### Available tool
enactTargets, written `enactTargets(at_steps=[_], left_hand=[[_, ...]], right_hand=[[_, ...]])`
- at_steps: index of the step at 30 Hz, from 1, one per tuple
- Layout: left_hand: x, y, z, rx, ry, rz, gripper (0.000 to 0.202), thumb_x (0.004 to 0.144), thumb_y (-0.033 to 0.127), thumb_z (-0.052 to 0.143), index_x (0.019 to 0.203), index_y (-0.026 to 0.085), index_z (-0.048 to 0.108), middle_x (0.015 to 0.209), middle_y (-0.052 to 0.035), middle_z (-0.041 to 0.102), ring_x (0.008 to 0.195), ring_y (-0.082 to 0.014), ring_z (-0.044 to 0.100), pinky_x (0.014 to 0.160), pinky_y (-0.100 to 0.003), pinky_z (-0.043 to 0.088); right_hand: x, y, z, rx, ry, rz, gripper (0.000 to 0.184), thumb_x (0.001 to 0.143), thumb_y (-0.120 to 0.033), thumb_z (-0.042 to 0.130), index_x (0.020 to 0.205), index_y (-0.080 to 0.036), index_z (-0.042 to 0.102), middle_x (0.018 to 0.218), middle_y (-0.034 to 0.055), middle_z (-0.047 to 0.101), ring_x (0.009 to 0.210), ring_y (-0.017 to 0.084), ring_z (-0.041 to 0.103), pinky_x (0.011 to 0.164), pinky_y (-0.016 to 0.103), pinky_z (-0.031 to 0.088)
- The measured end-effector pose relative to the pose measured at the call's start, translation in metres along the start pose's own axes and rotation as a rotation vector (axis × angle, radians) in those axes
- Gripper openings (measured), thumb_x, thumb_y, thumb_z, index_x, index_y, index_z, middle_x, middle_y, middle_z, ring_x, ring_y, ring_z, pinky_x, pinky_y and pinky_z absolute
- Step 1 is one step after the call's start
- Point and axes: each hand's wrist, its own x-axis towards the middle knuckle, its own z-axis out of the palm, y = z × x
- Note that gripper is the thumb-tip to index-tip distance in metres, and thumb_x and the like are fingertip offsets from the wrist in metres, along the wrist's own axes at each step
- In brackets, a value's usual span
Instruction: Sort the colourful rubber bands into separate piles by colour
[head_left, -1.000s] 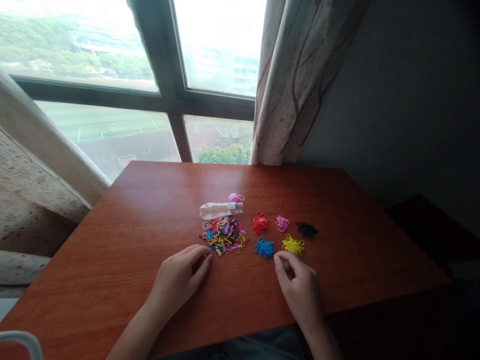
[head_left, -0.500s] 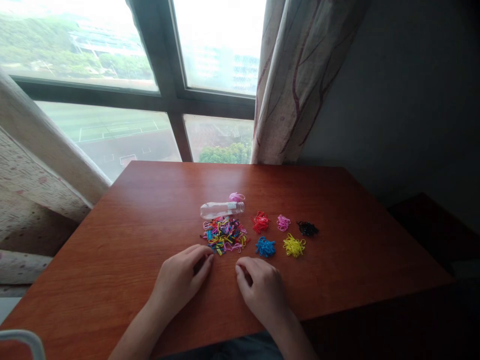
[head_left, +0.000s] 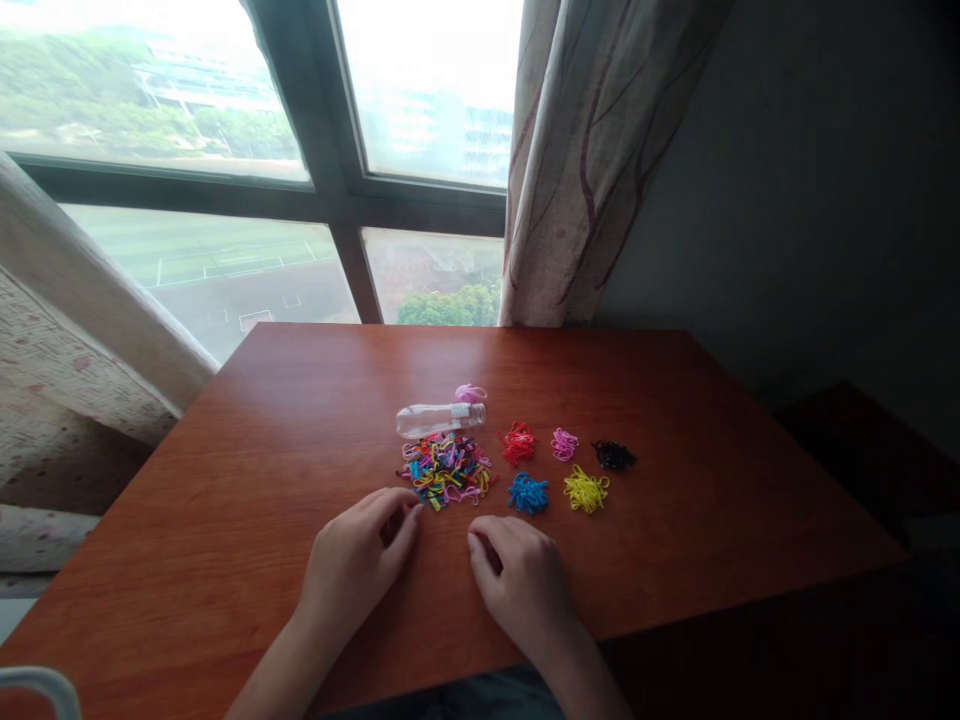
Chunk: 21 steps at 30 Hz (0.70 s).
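My left hand [head_left: 360,555] rests on the table at the near left edge of a mixed pile of small coloured rubber bands [head_left: 448,470]. Its fingers are loosely curled, with a small gap between thumb and index finger and nothing seen in it. My right hand [head_left: 521,570] lies nearer to me, below a heap of blue bands [head_left: 528,493]. Its fingers are curled in, thumb against index, and no object shows there. Separate heaps of red bands [head_left: 518,443], pink bands [head_left: 565,444], black bands [head_left: 613,455] and yellow bands [head_left: 586,490] lie to the right.
Behind the mixed pile a clear plastic bottle [head_left: 435,420] lies on its side, with a pink item [head_left: 470,393] beside its neck. The brown wooden table [head_left: 225,520] reaches to a window with curtains [head_left: 562,200]. A white curved bar [head_left: 45,682] stands at lower left.
The view has shifted slightly, so the things appear a little further left. Both hands keep nearly the same pose, and the bands and bottle stay in place on the table.
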Motion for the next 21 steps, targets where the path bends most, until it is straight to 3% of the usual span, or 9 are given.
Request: enactTargets(at_steps=[5, 11, 21], left_hand=[[0.0, 0.013, 0.002, 0.076, -0.01, -0.033, 0.018, 0.089, 0.04, 0.053, 0.089, 0.024, 0.063, 0.073, 0.003, 0.065, 0.064, -0.0151, 0.061, 0.059, -0.024, 0.039], [0.005, 0.026, 0.003, 0.228, -0.078, -0.047, 0.017, 0.09, 0.038, 0.053, 0.084, 0.023, 0.058, 0.082, 0.0009, 0.068, 0.068, -0.0165, 0.063, 0.058, -0.025, 0.035], [0.002, 0.018, 0.004, 0.209, -0.057, -0.029, 0.018, 0.093, 0.034, 0.047, 0.089, 0.024, 0.061, 0.086, 0.0013, 0.07, 0.075, -0.0176, 0.067, 0.062, -0.026, 0.04]], right_hand=[[0.0, -0.001, -0.001, -0.003, -0.005, -0.004, 0.013, 0.091, -0.017, 0.049, 0.083, -0.023, 0.056, 0.075, -0.0012, 0.062, 0.071, 0.016, 0.057, 0.065, 0.027, 0.03], [-0.001, 0.0, 0.0, 0.004, -0.013, 0.001, 0.013, 0.091, -0.016, 0.049, 0.083, -0.023, 0.057, 0.076, -0.0004, 0.064, 0.072, 0.016, 0.058, 0.067, 0.026, 0.032], [0.0, -0.001, -0.001, -0.003, -0.017, 0.002, 0.013, 0.091, -0.016, 0.05, 0.085, -0.023, 0.059, 0.078, -0.001, 0.065, 0.074, 0.016, 0.06, 0.068, 0.026, 0.033]])
